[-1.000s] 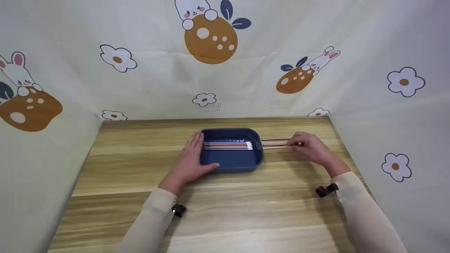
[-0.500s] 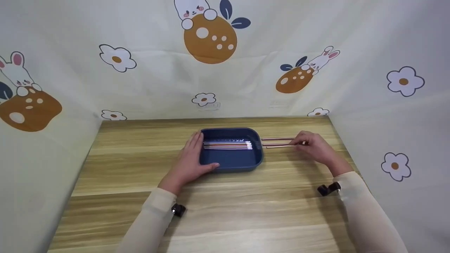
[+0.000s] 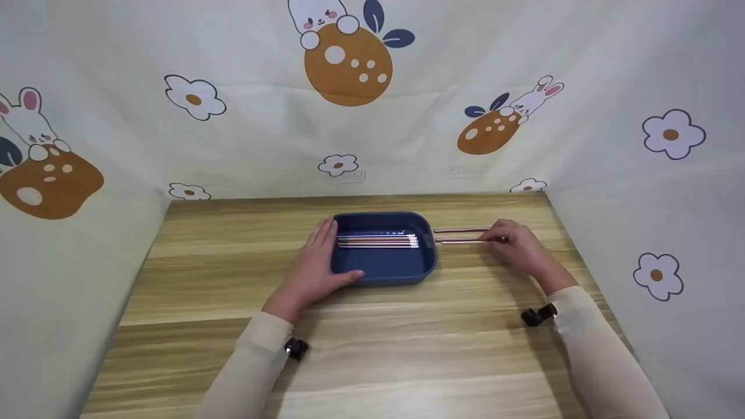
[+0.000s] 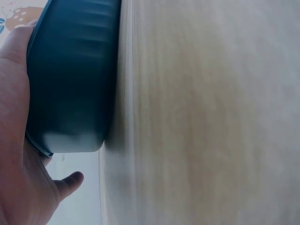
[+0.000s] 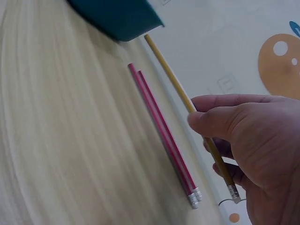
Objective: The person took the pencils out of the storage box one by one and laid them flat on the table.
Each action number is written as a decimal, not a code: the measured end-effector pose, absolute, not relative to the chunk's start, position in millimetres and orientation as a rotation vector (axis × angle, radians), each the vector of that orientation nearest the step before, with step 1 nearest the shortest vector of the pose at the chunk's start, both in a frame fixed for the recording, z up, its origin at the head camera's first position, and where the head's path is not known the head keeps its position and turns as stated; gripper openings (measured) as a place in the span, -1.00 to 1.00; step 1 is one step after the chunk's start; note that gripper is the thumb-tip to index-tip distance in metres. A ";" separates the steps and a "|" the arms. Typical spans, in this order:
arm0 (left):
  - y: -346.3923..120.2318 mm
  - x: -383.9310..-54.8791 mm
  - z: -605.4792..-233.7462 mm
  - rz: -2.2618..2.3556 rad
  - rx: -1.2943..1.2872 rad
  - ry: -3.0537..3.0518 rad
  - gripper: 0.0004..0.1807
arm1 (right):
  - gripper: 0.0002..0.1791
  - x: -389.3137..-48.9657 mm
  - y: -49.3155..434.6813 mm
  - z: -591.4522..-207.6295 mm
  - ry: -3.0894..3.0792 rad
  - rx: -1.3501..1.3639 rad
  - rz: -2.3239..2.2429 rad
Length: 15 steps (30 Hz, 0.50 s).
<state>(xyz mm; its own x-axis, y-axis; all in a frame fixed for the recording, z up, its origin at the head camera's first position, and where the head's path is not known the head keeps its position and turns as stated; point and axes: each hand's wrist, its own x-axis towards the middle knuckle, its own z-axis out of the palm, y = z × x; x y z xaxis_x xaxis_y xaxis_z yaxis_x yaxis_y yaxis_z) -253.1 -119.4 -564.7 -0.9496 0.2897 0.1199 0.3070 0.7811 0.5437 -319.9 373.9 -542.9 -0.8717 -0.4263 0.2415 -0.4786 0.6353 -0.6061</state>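
Note:
My left hand [image 3: 314,262] rests at the left end of a blue rectangular box [image 3: 387,279], fingers extended along its side and thumb over the front rim. In the left wrist view the box's outer wall [image 4: 77,70] stands beside the palm. To the right of the box, my right hand [image 3: 518,247] pinches a yellow pencil [image 5: 169,72] between thumb and fingers, its eraser end pointing back under the palm. Two pink pencils [image 5: 160,129] lie side by side on the table below it. Inside the box lies a row of several pencils [image 3: 378,241], their eraser ends toward the right.
The wood-grain table [image 3: 372,349] carries all of this. A pale printed curtain [image 3: 250,139] with bunnies and flowers closes it in at the back and both sides. Small black cameras [image 3: 297,349] sit at both cuffs.
My right hand has shifted slightly right, then back a little. The pencil it holds now overlaps a pink one in the head view, instead of showing below it. My left hand stays put.

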 end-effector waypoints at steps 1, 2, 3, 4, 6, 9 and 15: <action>-119.3 -253.0 -564.4 -0.906 -0.492 -2.936 0.48 | -0.78 -320.1 374.2 -545.8 -2.774 0.759 1.056; -119.4 -253.1 -564.6 -0.907 -0.491 -2.936 0.48 | -0.78 -320.3 374.3 -548.5 -2.778 0.749 1.064; -119.3 -253.2 -564.3 -0.908 -0.489 -2.938 0.48 | -0.79 -320.5 374.5 -551.1 -2.783 0.742 1.070; -119.2 -253.1 -564.3 -0.909 -0.488 -2.935 0.48 | -0.79 -320.8 374.7 -553.4 -2.788 0.734 1.082; -119.1 -253.1 -564.2 -0.911 -0.485 -2.937 0.47 | -0.81 -321.7 374.7 -557.5 -2.797 0.722 1.099; -118.7 -252.6 -564.0 -0.914 -0.479 -2.938 0.46 | -0.82 -323.5 374.4 -562.5 -2.807 0.709 1.097; -118.0 -251.3 -563.6 -0.915 -0.469 -2.937 0.44 | -0.82 -325.8 375.4 -570.1 -2.810 0.705 1.054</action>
